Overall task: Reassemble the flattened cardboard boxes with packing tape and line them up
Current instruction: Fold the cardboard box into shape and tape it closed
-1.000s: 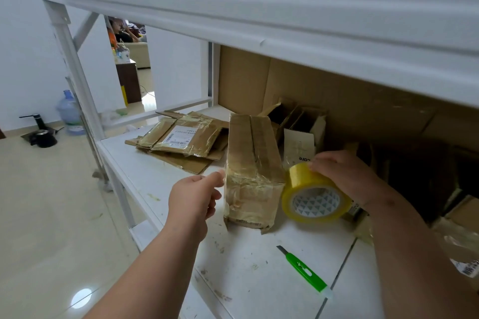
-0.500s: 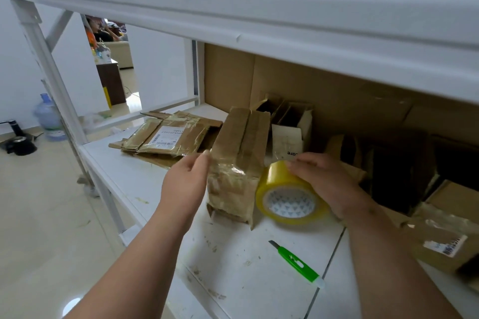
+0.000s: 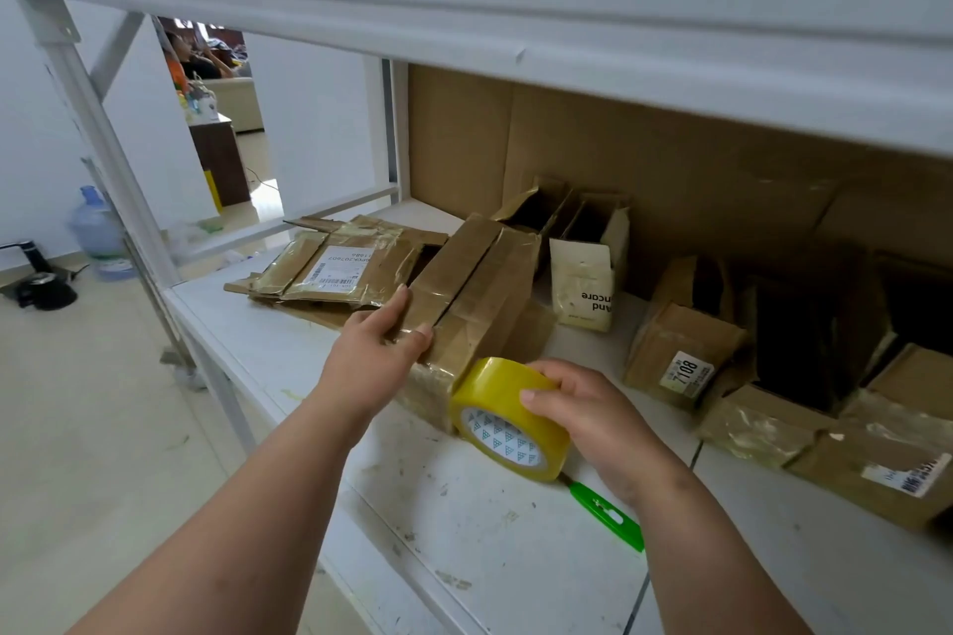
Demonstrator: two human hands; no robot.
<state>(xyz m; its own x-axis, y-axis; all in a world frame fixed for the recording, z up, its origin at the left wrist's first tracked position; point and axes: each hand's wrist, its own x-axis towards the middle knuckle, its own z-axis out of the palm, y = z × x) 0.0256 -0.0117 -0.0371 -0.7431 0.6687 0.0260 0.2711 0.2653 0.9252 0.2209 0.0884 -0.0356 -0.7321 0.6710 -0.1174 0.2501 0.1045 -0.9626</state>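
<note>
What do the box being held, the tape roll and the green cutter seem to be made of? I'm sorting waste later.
Box: brown cardboard under glossy, wrinkled old tape.
Tape roll: shiny yellowish plastic film on a printed white core, probably card.
Cutter: smooth bright green, probably plastic.

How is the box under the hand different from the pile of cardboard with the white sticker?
The box under the left hand stands up as a tall, squared box; the flattened cardboard pile lies flat on the shelf. The pile shows a white barcode label on top; the box's top shows none. The left hand holds the box; nothing touches the pile. Both are brown cardboard covered in shiny tape.
</note>
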